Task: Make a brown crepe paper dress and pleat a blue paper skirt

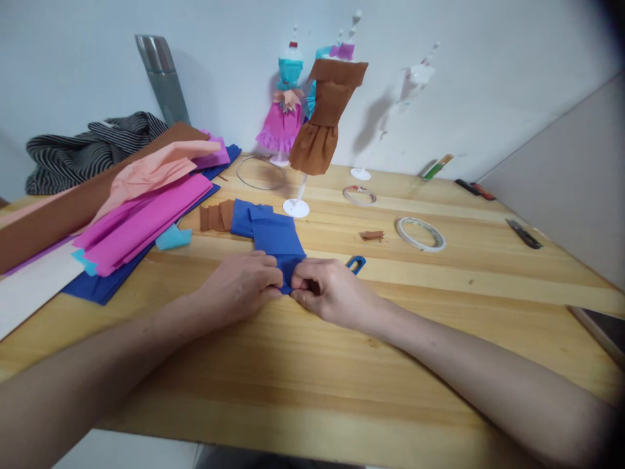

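Observation:
A strip of blue crepe paper (278, 234) lies on the wooden table, its near end between my two hands. My left hand (247, 281) pinches the left side of that end, fingers curled. On the other side my right hand (329, 286) grips the paper's near right corner between thumb and forefinger. The far end of the strip meets another folded blue piece (243, 218) and a pleated brown paper piece (217, 216). Scissors with a blue handle (358, 264) show partly behind my right hand; the rest is hidden.
Small dress stands rise at the back, one in a brown paper dress (332, 98), another in a pink skirt (280, 127). Coloured paper sheets (151, 221) pile at left near a bottle (163, 78). A tape roll (420, 234), brown scraps (372, 236) and a cutter (524, 234) lie right.

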The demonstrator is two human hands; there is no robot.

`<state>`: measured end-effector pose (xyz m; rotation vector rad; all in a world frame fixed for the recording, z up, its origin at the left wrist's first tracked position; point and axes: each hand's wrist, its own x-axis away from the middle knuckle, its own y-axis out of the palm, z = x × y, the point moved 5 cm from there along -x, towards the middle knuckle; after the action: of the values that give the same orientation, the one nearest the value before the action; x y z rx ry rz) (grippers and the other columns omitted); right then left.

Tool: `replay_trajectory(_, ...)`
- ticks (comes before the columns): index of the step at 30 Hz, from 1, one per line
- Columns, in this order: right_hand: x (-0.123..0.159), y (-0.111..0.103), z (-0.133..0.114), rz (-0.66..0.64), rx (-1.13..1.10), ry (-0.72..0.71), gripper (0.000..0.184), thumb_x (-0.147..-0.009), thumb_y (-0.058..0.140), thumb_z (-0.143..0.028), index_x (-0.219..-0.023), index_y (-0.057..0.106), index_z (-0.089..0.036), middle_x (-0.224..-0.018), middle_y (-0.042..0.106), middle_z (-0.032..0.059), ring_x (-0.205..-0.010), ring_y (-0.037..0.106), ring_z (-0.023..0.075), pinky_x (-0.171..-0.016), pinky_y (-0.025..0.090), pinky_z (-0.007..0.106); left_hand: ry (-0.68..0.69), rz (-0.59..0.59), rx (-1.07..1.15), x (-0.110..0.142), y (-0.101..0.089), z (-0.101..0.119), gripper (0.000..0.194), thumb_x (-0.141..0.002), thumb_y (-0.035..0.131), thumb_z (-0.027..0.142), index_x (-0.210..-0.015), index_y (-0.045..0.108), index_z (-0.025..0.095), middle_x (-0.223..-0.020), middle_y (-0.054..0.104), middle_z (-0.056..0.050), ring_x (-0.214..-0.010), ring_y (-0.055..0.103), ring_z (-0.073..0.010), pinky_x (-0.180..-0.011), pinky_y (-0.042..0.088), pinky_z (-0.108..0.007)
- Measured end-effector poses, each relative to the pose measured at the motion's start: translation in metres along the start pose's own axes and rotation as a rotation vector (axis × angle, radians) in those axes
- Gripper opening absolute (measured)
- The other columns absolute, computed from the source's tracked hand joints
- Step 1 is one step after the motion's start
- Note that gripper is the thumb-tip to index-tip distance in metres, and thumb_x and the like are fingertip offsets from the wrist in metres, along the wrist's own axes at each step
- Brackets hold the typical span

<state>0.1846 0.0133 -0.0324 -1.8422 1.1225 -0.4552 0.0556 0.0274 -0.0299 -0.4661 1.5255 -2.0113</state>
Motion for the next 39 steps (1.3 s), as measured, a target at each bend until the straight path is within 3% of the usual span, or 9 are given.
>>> replay_trajectory(5, 0.001, 0.001, -0.002, -0.004, 0.009, -0.027, 0.009, -0.073, 0.056, -0.010, -0.077, 0.061, -0.016, -0.068, 0.056, -0.0005, -0.055, 0.046, 0.0087, -0.054, 0.031, 0.020, -0.007, 0.022, 0.041, -0.001, 0.002, -0.001, 0.017, -0.084, 0.052, 0.020, -0.072, 0.064, 0.016, -0.078, 0.061, -0.003, -0.079, 0.053, -0.0155, -0.069, 0.037, -0.025)
replay_trajectory(18, 0.002, -0.001, -0.005, -0.010, 0.069, -0.024, 0.007, -0.072, 0.055, -0.012, -0.073, 0.060, -0.016, -0.073, 0.056, 0.0014, -0.059, 0.050, 0.0103, -0.056, 0.034, 0.021, -0.009, 0.011, 0.105, 0.001, 0.000, -0.002, 0.019, -0.083, 0.051, 0.020, -0.076, 0.068, 0.018, -0.079, 0.063, -0.003, -0.079, 0.055, -0.0157, -0.069, 0.039, -0.025)
replay_trajectory(24, 0.001, -0.002, -0.001, -0.013, 0.026, -0.023, 0.008, -0.074, 0.057, -0.011, -0.070, 0.061, -0.016, -0.067, 0.057, -0.0003, -0.055, 0.047, 0.0087, -0.054, 0.032, 0.021, -0.171, -0.011, 0.304, -0.001, 0.000, -0.014, 0.011, -0.075, 0.058, 0.020, -0.074, 0.069, 0.017, -0.075, 0.066, -0.001, -0.073, 0.058, -0.0141, -0.068, 0.041, -0.024)
replay_trajectory(29, -0.001, -0.003, 0.004, -0.030, -0.023, 0.072, 0.012, -0.073, 0.062, -0.013, -0.062, 0.058, -0.016, -0.061, 0.055, -0.0028, -0.053, 0.044, 0.0074, -0.052, 0.029, 0.020, -0.253, -0.013, 0.403, -0.001, -0.002, -0.019, 0.009, -0.071, 0.058, 0.018, -0.070, 0.067, 0.017, -0.071, 0.067, 0.001, -0.069, 0.058, -0.0134, -0.064, 0.040, -0.024)
replay_trajectory(39, -0.002, -0.005, 0.010, -0.073, -0.012, 0.235, 0.015, -0.071, 0.067, -0.017, -0.060, 0.057, -0.016, -0.057, 0.054, -0.0038, -0.051, 0.043, 0.0075, -0.050, 0.026, 0.020, -0.355, 0.008, 0.299, 0.002, -0.004, -0.019, 0.012, -0.069, 0.057, 0.026, -0.069, 0.066, 0.018, -0.068, 0.063, 0.001, -0.065, 0.055, -0.0140, -0.058, 0.038, -0.025)
